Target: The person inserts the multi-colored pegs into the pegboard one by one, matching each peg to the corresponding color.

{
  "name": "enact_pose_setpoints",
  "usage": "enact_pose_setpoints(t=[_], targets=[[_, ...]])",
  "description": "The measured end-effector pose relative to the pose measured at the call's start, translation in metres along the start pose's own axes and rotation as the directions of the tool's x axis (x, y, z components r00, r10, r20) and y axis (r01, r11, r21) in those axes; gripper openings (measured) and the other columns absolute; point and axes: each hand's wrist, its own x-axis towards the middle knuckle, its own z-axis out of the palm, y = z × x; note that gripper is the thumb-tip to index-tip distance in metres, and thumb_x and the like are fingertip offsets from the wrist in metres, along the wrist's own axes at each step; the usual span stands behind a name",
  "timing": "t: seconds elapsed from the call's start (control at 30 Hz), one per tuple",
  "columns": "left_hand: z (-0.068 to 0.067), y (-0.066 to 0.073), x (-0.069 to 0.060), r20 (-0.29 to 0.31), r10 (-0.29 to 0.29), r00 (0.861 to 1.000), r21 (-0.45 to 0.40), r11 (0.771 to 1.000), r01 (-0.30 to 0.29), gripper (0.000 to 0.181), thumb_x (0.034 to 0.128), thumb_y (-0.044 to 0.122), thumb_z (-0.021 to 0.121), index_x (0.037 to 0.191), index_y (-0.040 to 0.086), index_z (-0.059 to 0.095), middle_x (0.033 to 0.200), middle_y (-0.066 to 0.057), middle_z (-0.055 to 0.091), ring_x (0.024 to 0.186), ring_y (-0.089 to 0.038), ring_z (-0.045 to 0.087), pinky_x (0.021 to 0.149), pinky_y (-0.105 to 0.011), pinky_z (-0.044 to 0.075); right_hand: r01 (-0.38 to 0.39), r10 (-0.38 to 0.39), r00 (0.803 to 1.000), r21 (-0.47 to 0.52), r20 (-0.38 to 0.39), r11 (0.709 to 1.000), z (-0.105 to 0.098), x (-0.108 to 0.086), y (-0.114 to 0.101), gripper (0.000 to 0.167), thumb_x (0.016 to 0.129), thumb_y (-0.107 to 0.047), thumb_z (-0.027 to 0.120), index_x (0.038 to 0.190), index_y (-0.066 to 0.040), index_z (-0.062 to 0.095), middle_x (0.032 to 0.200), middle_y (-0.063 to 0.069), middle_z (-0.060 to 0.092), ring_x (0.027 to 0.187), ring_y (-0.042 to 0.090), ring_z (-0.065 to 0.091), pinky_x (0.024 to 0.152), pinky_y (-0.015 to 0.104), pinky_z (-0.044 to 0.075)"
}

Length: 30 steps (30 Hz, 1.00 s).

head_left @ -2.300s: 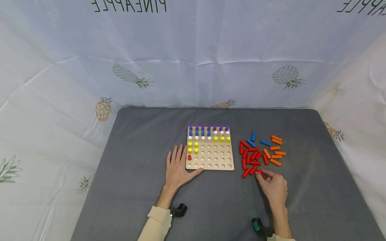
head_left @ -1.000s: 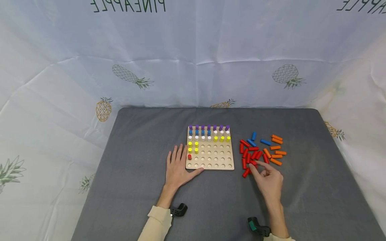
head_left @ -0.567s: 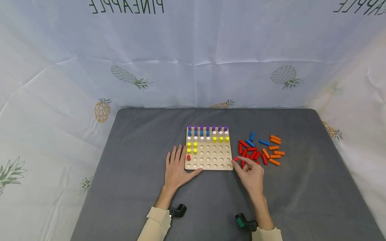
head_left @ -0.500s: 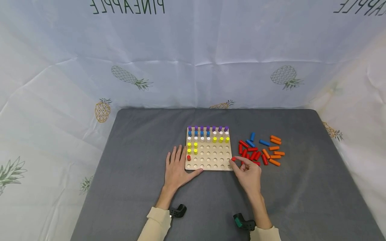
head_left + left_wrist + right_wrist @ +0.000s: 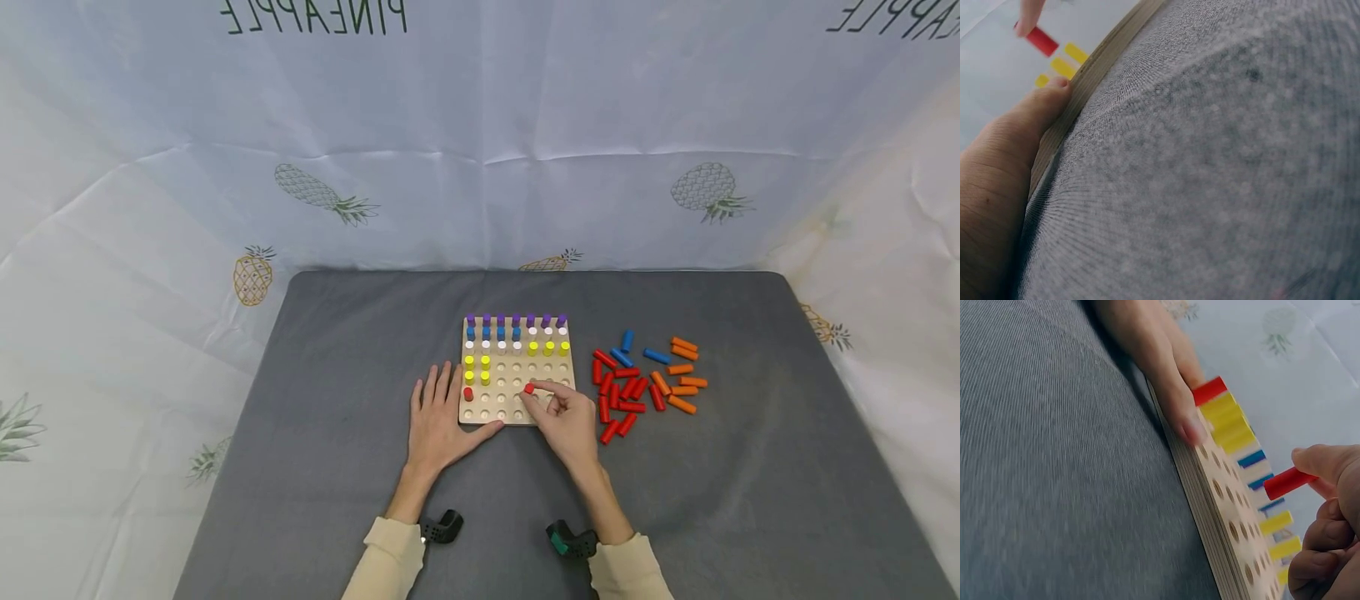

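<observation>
A wooden pegboard (image 5: 517, 419) lies on the grey cloth, with purple, blue, white and yellow pegs standing in its far rows. One red peg (image 5: 468, 394) stands at its left side, below the yellow ones. My left hand (image 5: 441, 425) rests with straight fingers along the board's left edge, its thumb at the near edge. Between thumb and forefinger my right hand (image 5: 566, 419) pinches a red peg (image 5: 1288, 483) above the board. In the right wrist view that peg is clear of the holes and tilted.
Right of the board lie several loose red pegs (image 5: 632, 407), blue pegs (image 5: 657, 356) and orange pegs (image 5: 683, 405). A white curtain (image 5: 480, 208) with pineapple prints stands behind the grey table (image 5: 337, 350).
My right hand picked a red peg from the loose pile and carried it left over the board. My left hand has stayed at the board's edge.
</observation>
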Motion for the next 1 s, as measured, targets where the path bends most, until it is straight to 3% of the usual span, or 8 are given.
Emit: enact_pose_setpoints(t=[0.37, 0.6, 0.7, 1.0], targets=[[0.000, -0.002, 0.000, -0.004, 0.004, 1.000, -0.010, 1.000, -0.004, 0.119, 0.0739, 0.087, 0.060, 0.161, 0.012, 0.032, 0.165, -0.014, 0.038, 0.156, -0.036, 0.029, 0.127, -0.060, 0.022, 0.001, -0.006, 0.996, 0.061, 0.090, 0.998, 0.032, 0.003, -0.007, 0.020, 0.085, -0.016, 0.084, 0.102, -0.007, 0.081, 0.046, 0.003, 0.043, 0.038, -0.004, 0.026, 0.041, 0.016, 0.020], [0.001, -0.003, -0.001, -0.028, 0.028, 0.999, 0.005, 1.000, -0.028, 0.128, 0.0729, 0.103, 0.019, 0.160, 0.010, 0.033, 0.164, -0.016, 0.039, 0.155, -0.038, 0.031, 0.126, -0.061, 0.023, -0.018, 0.006, 0.988, 0.074, 0.156, 0.997, 0.045, 0.004, -0.011, 0.023, 0.086, -0.018, 0.084, 0.105, -0.007, 0.081, 0.047, 0.004, 0.043, 0.038, -0.002, 0.028, 0.042, 0.017, 0.021], [-0.001, -0.003, -0.001, -0.024, 0.035, 0.999, 0.010, 0.999, -0.035, 0.132, 0.0706, 0.103, 0.009, 0.161, 0.010, 0.033, 0.164, -0.017, 0.039, 0.155, -0.038, 0.030, 0.126, -0.062, 0.023, -0.025, 0.014, 0.986, 0.064, 0.167, 0.998, 0.050, 0.004, -0.012, 0.023, 0.085, -0.017, 0.084, 0.105, -0.006, 0.081, 0.048, 0.001, 0.042, 0.039, -0.002, 0.027, 0.043, 0.018, 0.021], [-0.001, -0.003, -0.001, -0.014, 0.048, 0.999, 0.025, 0.999, -0.048, 0.131, 0.0719, 0.102, 0.009, 0.161, 0.010, 0.031, 0.164, -0.017, 0.038, 0.156, -0.038, 0.030, 0.126, -0.061, 0.023, -0.041, 0.036, 0.981, 0.021, 0.188, 0.999, 0.054, 0.003, -0.008, 0.022, 0.086, -0.016, 0.083, 0.106, -0.006, 0.081, 0.046, -0.001, 0.042, 0.038, -0.001, 0.028, 0.042, 0.018, 0.022]])
